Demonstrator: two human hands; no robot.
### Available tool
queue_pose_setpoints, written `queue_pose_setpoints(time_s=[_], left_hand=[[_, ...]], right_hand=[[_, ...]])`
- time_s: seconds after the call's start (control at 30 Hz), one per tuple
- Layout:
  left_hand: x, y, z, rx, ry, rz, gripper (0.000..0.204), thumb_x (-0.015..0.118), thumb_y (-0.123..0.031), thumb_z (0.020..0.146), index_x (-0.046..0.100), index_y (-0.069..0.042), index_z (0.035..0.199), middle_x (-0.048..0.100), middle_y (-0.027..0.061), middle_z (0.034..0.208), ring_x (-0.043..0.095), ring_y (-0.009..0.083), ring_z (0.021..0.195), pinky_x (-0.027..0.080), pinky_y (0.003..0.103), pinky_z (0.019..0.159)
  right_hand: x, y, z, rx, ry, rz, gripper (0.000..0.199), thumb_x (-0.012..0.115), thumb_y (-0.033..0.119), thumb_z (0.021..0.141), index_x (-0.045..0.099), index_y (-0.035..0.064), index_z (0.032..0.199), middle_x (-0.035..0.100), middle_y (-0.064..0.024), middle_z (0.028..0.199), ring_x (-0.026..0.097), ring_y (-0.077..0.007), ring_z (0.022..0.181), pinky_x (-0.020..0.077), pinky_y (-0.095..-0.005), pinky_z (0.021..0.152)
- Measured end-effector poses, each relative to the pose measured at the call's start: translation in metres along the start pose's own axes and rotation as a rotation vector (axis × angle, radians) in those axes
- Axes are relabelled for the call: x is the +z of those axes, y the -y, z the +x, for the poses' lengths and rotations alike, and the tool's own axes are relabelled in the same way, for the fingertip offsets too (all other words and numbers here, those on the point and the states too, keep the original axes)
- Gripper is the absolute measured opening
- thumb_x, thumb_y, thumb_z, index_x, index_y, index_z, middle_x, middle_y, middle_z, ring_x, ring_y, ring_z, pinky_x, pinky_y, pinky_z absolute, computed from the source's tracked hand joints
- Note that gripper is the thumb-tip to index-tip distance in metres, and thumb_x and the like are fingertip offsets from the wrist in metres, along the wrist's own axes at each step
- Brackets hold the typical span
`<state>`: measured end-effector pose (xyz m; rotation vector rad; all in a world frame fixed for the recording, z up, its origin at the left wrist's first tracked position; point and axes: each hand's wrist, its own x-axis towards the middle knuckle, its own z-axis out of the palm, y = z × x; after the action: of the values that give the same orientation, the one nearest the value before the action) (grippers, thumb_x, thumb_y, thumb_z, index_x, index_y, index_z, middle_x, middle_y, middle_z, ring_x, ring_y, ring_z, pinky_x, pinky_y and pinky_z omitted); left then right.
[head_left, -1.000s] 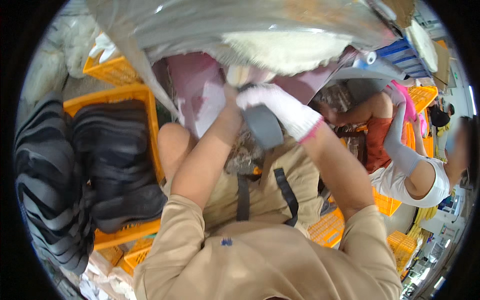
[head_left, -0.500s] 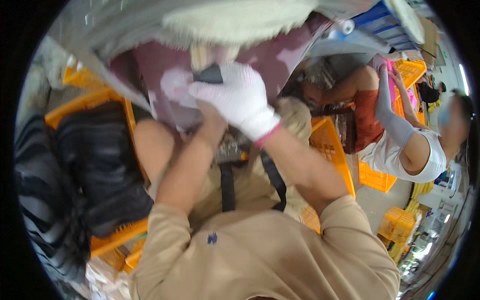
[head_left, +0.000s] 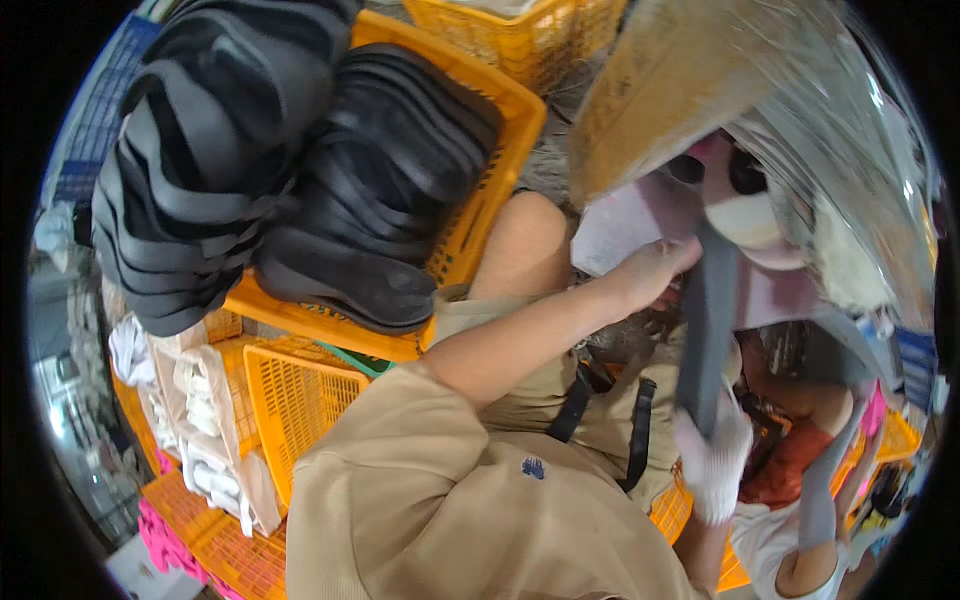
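A long, flat dark grey shoe sole (head_left: 708,325) stretches between my two hands, below the plastic-wrapped machine. My left hand (head_left: 655,272), bare, pinches its upper end. Around the lower end closes my right hand (head_left: 714,460) in a white knitted glove. Just beyond the sole's upper end are a pale rounded part (head_left: 745,220) and a purple and white patched surface (head_left: 625,225) of the machine. To my left, an orange crate (head_left: 520,110) holds stacked black shoe soles (head_left: 400,170).
Another tall heap of dark soles (head_left: 215,150) leans beside the crate. White shoe-like pieces (head_left: 205,390) fill a box near orange crates (head_left: 300,400) at lower left. A co-worker's grey sleeve (head_left: 825,480) shows at right. Crumpled clear plastic (head_left: 840,130) hangs over the machine.
My view has swung left, bringing the crate of soles closer to the middle. My gloved right hand has come away from the machine's pale part and down; the sole now spans both hands.
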<state>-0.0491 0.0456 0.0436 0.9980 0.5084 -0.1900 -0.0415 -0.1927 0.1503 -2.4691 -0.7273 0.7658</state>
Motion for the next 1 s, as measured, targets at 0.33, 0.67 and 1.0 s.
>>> queue_pose_setpoints(time_s=[0.33, 0.67, 1.0], left_hand=[[-0.278, -0.029, -0.038, -0.09, -1.304, 0.401, 0.148, 0.093, -0.065, 0.074, -0.002, -0.017, 0.176, 0.006, 0.0375, 0.174, 0.017, 0.0525, 0.161, 0.027, 0.054, 0.13], [-0.247, 0.045, -0.156, -0.237, -0.867, 1.187, 0.115, 0.09, -0.06, 0.079, 0.026, -0.044, 0.173, 0.027, 0.0326, 0.168, 0.029, 0.0508, 0.157, 0.029, 0.056, 0.128], [-0.202, 0.049, -0.165, 0.163, -1.583, 1.353, 0.089, 0.087, -0.054, 0.084, 0.051, -0.032, 0.162, 0.048, 0.033, 0.143, 0.046, 0.0519, 0.136, 0.039, 0.059, 0.117]], right_hand=[[0.042, -0.205, -0.119, 0.503, -0.052, -0.236, 0.038, 0.073, 0.013, 0.09, 0.071, -0.0041, 0.124, 0.079, -0.0187, 0.105, 0.077, -0.0257, 0.092, 0.0572, -0.0399, 0.081], [0.04, -0.153, -0.033, 0.062, -0.17, -0.028, 0.048, 0.075, 0.013, 0.094, 0.068, -0.0051, 0.138, 0.075, -0.0192, 0.128, 0.074, -0.0256, 0.113, 0.0559, -0.0374, 0.099], [0.083, -0.107, -0.023, -0.205, -0.32, 0.138, 0.033, 0.077, 0.013, 0.095, 0.074, -0.0011, 0.125, 0.076, -0.0186, 0.127, 0.074, -0.0333, 0.114, 0.0556, -0.0396, 0.101]])
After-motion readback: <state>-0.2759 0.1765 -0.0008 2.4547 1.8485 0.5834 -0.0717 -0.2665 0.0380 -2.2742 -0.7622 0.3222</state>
